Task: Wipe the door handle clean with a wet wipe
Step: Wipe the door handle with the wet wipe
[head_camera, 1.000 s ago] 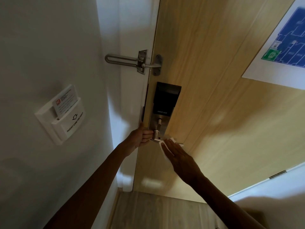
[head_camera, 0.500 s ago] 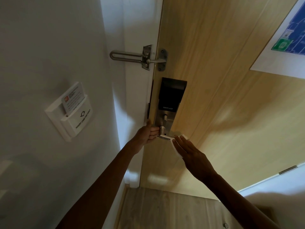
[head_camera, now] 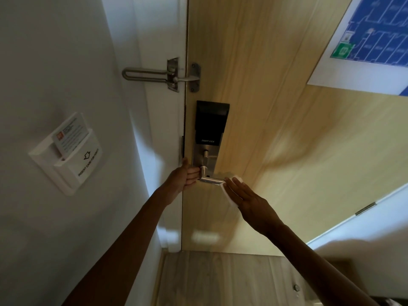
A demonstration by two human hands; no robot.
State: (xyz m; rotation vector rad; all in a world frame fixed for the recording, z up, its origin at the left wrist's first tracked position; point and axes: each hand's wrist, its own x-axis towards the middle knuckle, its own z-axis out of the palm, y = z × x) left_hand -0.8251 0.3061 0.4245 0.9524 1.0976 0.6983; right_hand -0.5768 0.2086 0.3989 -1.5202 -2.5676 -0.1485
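A silver lever door handle (head_camera: 210, 180) sticks out of a steel plate under a black smart lock (head_camera: 210, 122) on a light wooden door (head_camera: 265, 107). My left hand (head_camera: 184, 177) curls around the handle's base by the door edge. My right hand (head_camera: 245, 196), fingers stretched flat, presses a white wet wipe (head_camera: 234, 180) against the free end of the lever. Most of the wipe is hidden under my palm.
A metal swing-bar door guard (head_camera: 163, 75) bridges frame and door above the lock. A white key-card holder (head_camera: 66, 153) with a card in it hangs on the left wall. A blue floor-plan sign (head_camera: 371, 40) is on the door, upper right. Wooden floor lies below.
My right hand with the wipe has slid right along the lever, from near its base to its tip, baring the metal. My left hand stays at the base. The camera shifted slightly.
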